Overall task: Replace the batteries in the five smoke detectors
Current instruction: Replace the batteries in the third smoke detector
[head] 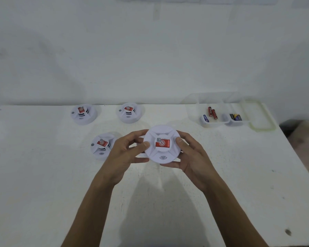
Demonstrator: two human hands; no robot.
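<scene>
Both the left hand (125, 154) and right hand (189, 155) clamp curled fingers round the raised smoke detector (162, 145), probably to twist its base off.

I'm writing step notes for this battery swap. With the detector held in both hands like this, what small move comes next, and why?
Probably a twist: the left hand and right hand grip opposite edges of the smoke detector, lifted with its labelled face up and still closed. Turning the body against its base would likely open it, before reaching for batteries in the clear tray.

Left hand (122, 154), right hand (189, 155) raised, fingers curled, gripping.
</scene>
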